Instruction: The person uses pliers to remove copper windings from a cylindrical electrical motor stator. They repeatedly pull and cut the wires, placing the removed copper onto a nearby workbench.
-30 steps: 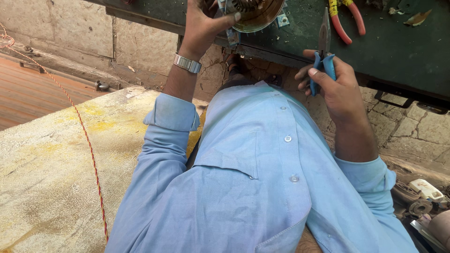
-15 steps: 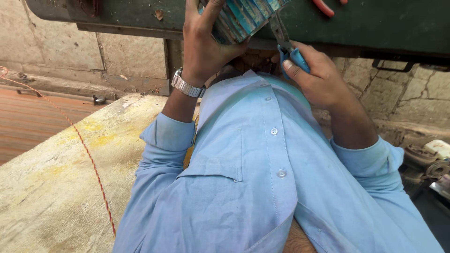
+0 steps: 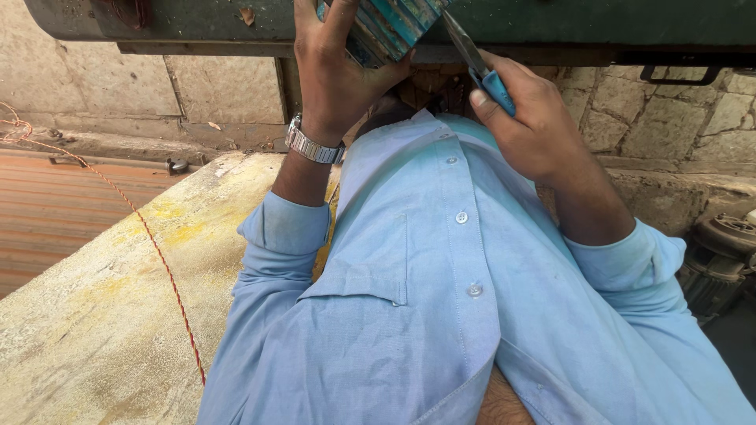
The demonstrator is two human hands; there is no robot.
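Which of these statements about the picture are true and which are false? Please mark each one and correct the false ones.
1. The left hand grips a round striped metal part. True.
2. The right hand holds a hammer. False: it holds a blue-handled tool, likely pliers or cutters.
3. A wristwatch is on the left wrist. True.
4. The shirt is dark red. False: it is light blue.
5. A red cord lies across the stone slab. True.
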